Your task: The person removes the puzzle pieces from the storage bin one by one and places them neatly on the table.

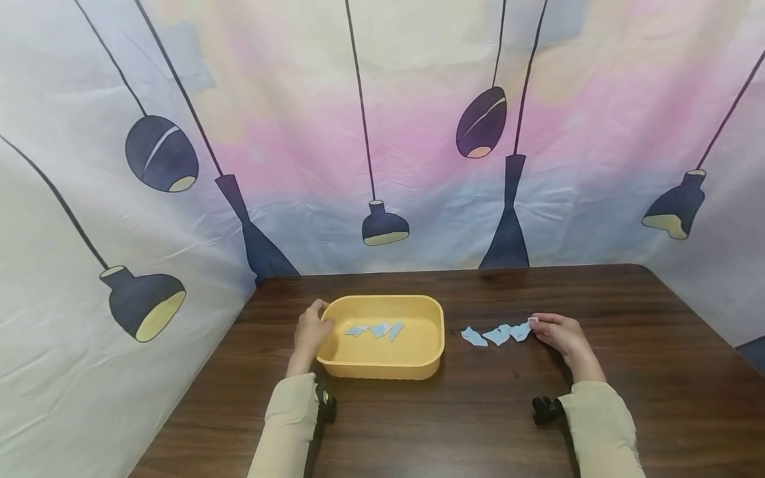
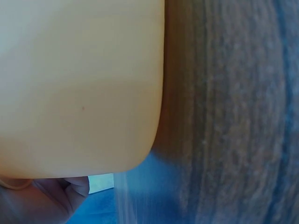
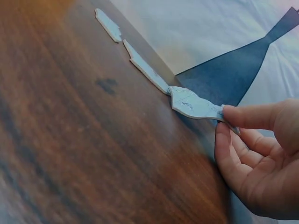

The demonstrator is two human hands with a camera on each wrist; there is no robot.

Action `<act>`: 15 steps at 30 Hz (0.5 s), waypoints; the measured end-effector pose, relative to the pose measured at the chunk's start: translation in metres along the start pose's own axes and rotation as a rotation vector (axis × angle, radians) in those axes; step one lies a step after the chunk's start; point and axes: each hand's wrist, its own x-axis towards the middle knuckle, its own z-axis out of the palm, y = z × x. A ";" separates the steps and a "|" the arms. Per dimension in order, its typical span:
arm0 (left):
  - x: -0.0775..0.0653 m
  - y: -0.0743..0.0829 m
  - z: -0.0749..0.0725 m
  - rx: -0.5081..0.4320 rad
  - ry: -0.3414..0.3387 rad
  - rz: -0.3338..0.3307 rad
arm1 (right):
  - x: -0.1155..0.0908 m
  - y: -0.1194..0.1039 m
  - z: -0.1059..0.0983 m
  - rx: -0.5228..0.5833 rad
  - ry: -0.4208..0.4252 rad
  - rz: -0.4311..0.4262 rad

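Right grip (image 1: 562, 334) pinching scrap (image 3: 192, 103), left grip (image 1: 309, 332) holding tub (image 1: 382, 371)

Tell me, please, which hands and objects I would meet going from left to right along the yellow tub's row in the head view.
Left hand → yellow tub → first loose blue piece → second loose blue piece → pinched blue piece → right hand.

The tub (image 1: 379, 371) looks smooth plastic, the scraps (image 1: 497, 335) papery, the tabletop (image 1: 454, 425) wood — faintly glossy.
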 end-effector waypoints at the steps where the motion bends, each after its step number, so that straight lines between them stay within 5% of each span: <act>1: 0.000 0.000 0.000 0.000 0.002 0.001 | 0.000 0.000 0.000 -0.016 0.005 -0.010; 15: -0.002 0.002 -0.002 0.001 0.007 0.000 | 0.000 0.001 -0.003 -0.189 0.138 -0.030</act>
